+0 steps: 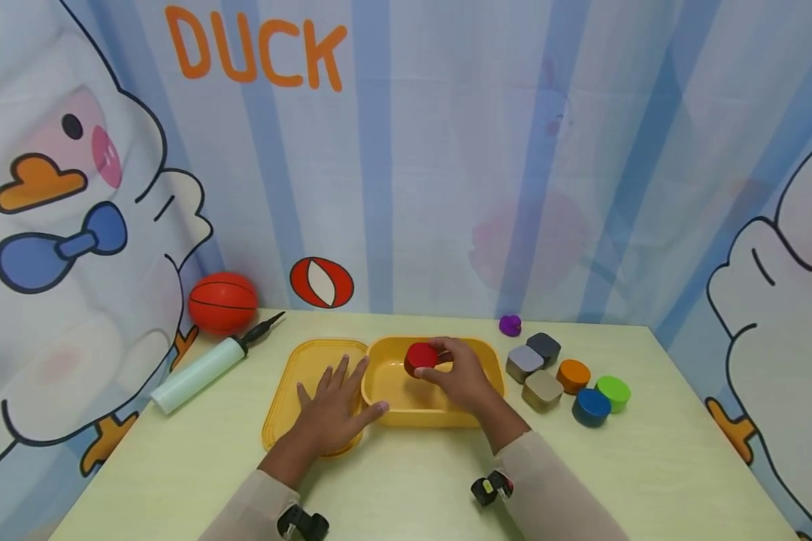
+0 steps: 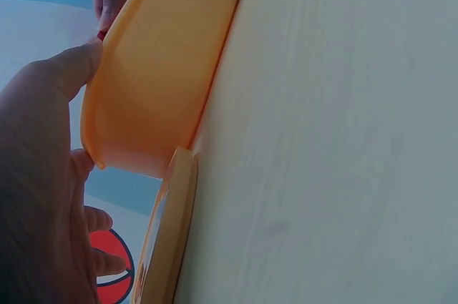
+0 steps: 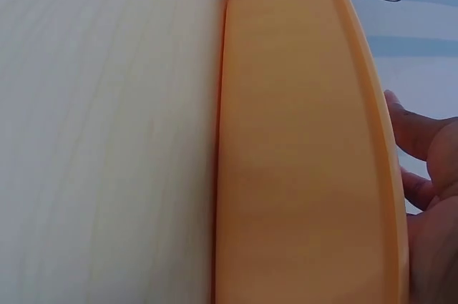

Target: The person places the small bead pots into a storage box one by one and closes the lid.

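In the head view a yellow plastic box (image 1: 416,418) stands in the middle of the table. My right hand (image 1: 465,382) pinches a round red block (image 1: 419,358) between thumb and fingers over the box's interior. Spread fingers show on my left hand (image 1: 331,413), which lies above the yellow lid (image 1: 286,409) beside the box. In the left wrist view, its thumb touches the rim of the box (image 2: 154,68). From the right wrist camera, the box wall (image 3: 308,139) hides the red block, and only part of the right hand (image 3: 433,175) shows.
Right of the box are grey (image 1: 524,362), dark (image 1: 544,347), beige (image 1: 542,391), orange (image 1: 573,376), blue (image 1: 592,407) and green (image 1: 613,392) blocks. A small purple object (image 1: 510,325) sits behind them. A hand pump (image 1: 203,374) and red ball (image 1: 223,303) are at left.
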Motion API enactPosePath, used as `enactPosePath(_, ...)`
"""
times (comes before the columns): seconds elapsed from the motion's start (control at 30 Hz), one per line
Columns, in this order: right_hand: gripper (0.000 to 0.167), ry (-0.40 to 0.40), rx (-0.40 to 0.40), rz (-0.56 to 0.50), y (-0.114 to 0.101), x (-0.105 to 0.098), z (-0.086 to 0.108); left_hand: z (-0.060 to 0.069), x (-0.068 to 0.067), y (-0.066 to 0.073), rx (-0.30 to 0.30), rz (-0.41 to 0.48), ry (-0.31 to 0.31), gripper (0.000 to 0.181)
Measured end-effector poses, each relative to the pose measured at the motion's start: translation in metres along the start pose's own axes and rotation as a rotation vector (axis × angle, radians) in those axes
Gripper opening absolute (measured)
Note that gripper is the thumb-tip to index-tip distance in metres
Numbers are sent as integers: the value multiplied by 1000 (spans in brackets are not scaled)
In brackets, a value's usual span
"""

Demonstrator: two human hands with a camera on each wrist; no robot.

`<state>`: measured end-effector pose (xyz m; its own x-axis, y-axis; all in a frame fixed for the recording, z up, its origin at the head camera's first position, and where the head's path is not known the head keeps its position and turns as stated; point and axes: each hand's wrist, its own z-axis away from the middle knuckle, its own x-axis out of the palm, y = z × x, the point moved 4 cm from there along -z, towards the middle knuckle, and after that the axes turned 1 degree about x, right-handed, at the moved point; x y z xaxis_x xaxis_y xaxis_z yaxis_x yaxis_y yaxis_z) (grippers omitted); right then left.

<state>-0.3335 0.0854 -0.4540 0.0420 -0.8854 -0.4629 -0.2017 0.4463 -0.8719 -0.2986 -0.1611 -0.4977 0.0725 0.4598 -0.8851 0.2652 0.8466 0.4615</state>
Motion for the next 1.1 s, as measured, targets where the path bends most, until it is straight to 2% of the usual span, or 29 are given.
enactPosePath(0.17, 49, -28, 42, 0, 0, 11, -5, 1, 0, 1, 2, 0, 1, 95)
enactPosePath(0.47, 47, -87, 67, 7, -3, 24, -15, 2, -1, 2, 3, 6, 16, 93)
enactPosePath(0.57, 45, -99, 95, -21, -4, 28, -18, 2, -2, 2, 7, 10, 19, 93)
enactPosePath(0.77, 46, -110, 151, -84, -3, 41, -23, 1, -1, 1, 7, 5, 16, 94)
enactPosePath(1.1, 45, -101, 197, -36, -7, 54, -29, 0, 0, 1, 9, 5, 14, 94)
